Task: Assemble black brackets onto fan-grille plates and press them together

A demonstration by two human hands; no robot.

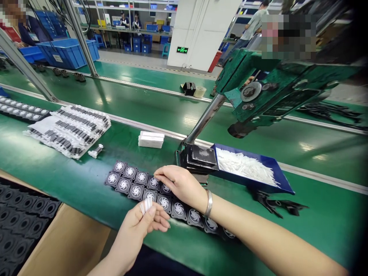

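Observation:
Two rows of black square parts with white swirl-shaped centres point(123, 185) lie side by side on the green bench, looking like small fans. My left hand point(143, 218) is in front of them, its thumb and fingers closed on several thin white strips point(147, 205). Over the back row, my right hand point(184, 184) is pinched, fingertips down at one part's centre. Whatever sits between those fingertips is too small to make out. My right forearm covers the near right end of the rows.
A green press point(258, 88) stands beyond my right hand, its black base point(201, 157) close by. Right of it, a blue tray point(283, 182) holds white strips. A stack of white and grey parts point(71, 130), a white block point(151, 139) and black pieces point(270, 203) lie around.

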